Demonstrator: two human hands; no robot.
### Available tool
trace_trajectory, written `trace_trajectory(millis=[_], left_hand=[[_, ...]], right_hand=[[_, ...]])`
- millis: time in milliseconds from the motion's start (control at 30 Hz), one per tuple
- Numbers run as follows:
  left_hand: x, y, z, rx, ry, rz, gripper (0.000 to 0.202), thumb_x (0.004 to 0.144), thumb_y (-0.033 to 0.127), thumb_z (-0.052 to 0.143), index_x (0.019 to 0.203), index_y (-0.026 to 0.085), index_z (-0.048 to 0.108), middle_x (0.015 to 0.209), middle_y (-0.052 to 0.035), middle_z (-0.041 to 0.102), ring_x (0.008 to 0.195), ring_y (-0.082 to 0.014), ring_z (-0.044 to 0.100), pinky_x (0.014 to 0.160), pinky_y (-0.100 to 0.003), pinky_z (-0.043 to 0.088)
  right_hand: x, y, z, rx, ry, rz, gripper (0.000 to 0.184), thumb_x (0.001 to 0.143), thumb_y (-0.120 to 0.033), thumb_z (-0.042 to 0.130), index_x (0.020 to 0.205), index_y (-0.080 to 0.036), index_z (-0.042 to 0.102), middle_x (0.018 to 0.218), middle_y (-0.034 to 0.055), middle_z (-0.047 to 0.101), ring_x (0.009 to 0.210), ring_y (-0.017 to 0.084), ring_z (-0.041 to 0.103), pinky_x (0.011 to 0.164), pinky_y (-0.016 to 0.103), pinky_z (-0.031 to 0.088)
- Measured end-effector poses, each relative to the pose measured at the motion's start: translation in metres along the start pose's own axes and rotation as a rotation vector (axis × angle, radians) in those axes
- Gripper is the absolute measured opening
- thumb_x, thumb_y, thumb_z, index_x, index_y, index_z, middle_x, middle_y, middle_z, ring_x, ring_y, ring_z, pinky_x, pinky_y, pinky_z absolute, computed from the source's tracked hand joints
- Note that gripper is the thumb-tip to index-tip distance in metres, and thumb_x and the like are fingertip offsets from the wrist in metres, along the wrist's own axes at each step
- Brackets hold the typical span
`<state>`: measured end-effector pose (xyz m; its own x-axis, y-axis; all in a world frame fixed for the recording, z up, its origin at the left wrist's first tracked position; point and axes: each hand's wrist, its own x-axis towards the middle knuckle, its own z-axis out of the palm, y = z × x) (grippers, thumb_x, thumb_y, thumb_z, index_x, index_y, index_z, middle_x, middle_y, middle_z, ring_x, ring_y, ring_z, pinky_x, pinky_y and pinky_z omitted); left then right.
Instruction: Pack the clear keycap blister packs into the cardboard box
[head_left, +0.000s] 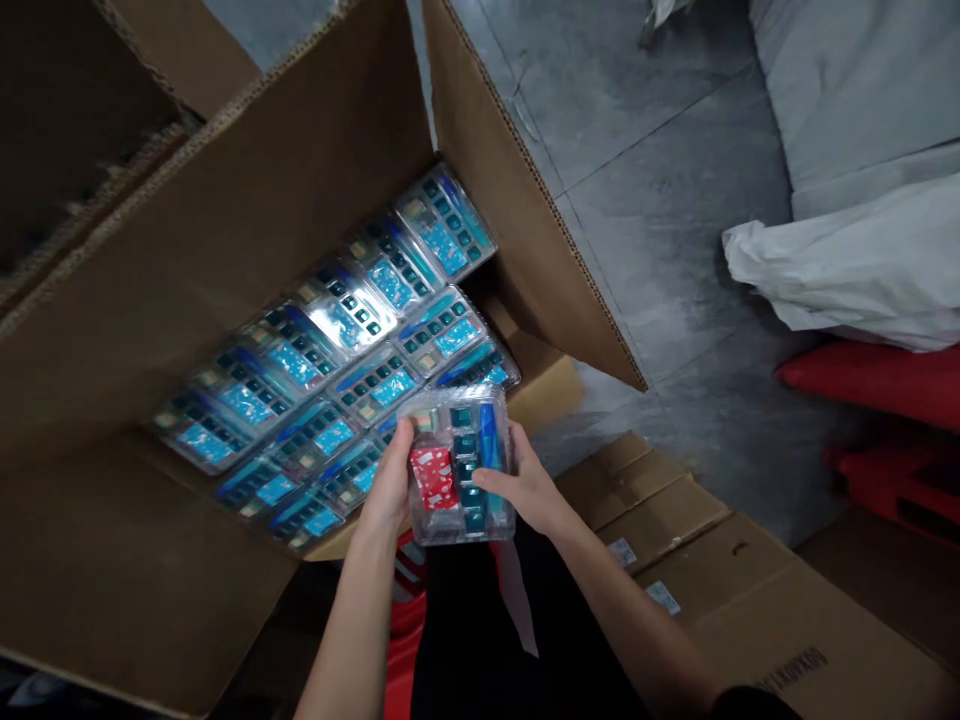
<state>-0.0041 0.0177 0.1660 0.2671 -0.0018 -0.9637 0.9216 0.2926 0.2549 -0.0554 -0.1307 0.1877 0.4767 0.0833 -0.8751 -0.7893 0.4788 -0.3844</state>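
Note:
Between my two hands is a clear plastic blister pack (439,525), held in front of the open carton. Inside it show a red patterned packet, a column of several small dark teal squares and a blue pen-like piece. My left hand (390,480) grips its left edge, thumb on the near face. On the opposite edge, my right hand (529,485) closes round the pack, with a finger or thumb lying across its front. Rows of similar blister packs (300,365), with blue patterned packets, lie in the cardboard carton (315,170) just beyond my hands.
The carton's flap (525,200) stands out to the right. Closed cardboard boxes (720,570) with labels sit at lower right. White sheeting (847,260) and a red object (877,385) lie at the right, by the grey tiled floor (637,210).

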Motion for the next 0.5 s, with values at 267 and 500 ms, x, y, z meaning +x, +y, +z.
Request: trace_trajectory(millis=[267, 500], left_hand=[[0.006, 0.0, 0.016, 0.075, -0.076, 0.02, 0.083, 0.043, 0.08, 0.073, 0.098, 0.019, 0.069, 0.105, -0.0093, 0.074, 0.116, -0.0369, 0.061, 0.098, -0.046, 0.051], [0.011, -0.002, 0.019, 0.147, -0.212, 0.072, 0.083, 0.056, 0.076, 0.07, 0.123, 0.028, 0.061, 0.139, -0.0045, 0.057, 0.135, -0.0318, 0.045, 0.107, -0.041, 0.045]], right_hand=[[0.01, 0.008, -0.02, 0.202, 0.029, 0.034, 0.066, 0.052, -0.032, 0.084, 0.108, -0.025, 0.05, 0.105, 0.0009, 0.065, 0.1, 0.021, 0.061, 0.094, 0.039, 0.045], [0.018, 0.005, -0.033, 0.456, 0.076, 0.127, 0.055, 0.052, -0.028, 0.082, 0.1, -0.023, 0.056, 0.088, -0.0018, 0.07, 0.079, 0.018, 0.066, 0.076, 0.032, 0.052]])
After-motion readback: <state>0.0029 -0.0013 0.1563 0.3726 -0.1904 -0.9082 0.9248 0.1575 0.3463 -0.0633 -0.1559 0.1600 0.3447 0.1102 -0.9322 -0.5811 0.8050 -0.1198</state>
